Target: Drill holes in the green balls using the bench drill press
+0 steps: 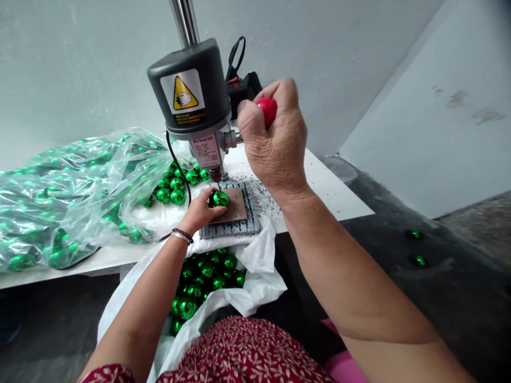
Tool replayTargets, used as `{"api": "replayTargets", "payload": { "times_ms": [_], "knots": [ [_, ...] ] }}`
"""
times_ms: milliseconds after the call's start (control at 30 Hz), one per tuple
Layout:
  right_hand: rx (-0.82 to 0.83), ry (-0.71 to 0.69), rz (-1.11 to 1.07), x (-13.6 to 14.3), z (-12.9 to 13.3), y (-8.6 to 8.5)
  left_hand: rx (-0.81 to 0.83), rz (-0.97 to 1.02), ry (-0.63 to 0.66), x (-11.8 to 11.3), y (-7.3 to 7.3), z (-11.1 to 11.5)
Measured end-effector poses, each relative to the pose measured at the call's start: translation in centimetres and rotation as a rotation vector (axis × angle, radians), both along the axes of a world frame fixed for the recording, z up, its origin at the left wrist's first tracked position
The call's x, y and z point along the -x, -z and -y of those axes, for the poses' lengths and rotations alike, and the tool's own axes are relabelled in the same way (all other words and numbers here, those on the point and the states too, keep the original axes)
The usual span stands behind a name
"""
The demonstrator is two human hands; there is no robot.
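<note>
White and flat, the surface [335, 194] carries a bench drill [191, 90] before a pale grey wall [99, 64]. My left hand [200, 211] grasps a green ball [220, 199] between its fingers; the ball rests on a brown board [237, 208] upon the drill's slotted grey base [235, 229], beneath the bit [219, 185]; whether bit and ball touch, I cannot tell. My right hand [275, 138] is clenched around a red knob [267, 110], raised beside the drill. Dark shavings [261, 183] are scattered over the base and the surface to its right. To the left, a clear plastic bag [75, 186] of green balls spreads across the surface, with a cluster of balls [176, 197] near the drill. Below the front edge, between my arms, white cloth [257, 300] surrounds further balls [187, 307]. At right, two green balls [418, 260] lie apart on the dark floor [463, 298]; a second wall [439, 143], marked with grey smudges [457, 98], meets the first at a corner.
</note>
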State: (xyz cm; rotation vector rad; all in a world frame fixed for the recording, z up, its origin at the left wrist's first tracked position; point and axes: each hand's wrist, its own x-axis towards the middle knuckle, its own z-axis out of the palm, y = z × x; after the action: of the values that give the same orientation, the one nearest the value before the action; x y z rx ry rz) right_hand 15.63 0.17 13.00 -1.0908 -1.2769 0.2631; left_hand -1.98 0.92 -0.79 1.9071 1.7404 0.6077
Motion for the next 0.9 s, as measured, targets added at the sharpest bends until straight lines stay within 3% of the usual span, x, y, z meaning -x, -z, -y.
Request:
{"api": "replayTargets", "payload": {
  "times_ms": [167,433,600,900],
  "knots": [
    [-0.045,-0.009,0.082,-0.3,-0.4,0.7,-0.042,0.037,0.065,-0.7,0.5,-0.1],
    [-0.195,0.021,0.093,-0.4,-1.1,1.6,0.095,0.314,-0.038,-1.0,0.9,0.5],
    [-0.125,0.087,0.15,-0.6,-0.7,1.8,0.133,0.316,-0.093,-1.1,0.9,0.4],
    [-0.09,0.144,0.217,-1.0,0.8,3.1,0.103,0.331,-0.028,-1.0,0.9,0.6]
  ]
}}
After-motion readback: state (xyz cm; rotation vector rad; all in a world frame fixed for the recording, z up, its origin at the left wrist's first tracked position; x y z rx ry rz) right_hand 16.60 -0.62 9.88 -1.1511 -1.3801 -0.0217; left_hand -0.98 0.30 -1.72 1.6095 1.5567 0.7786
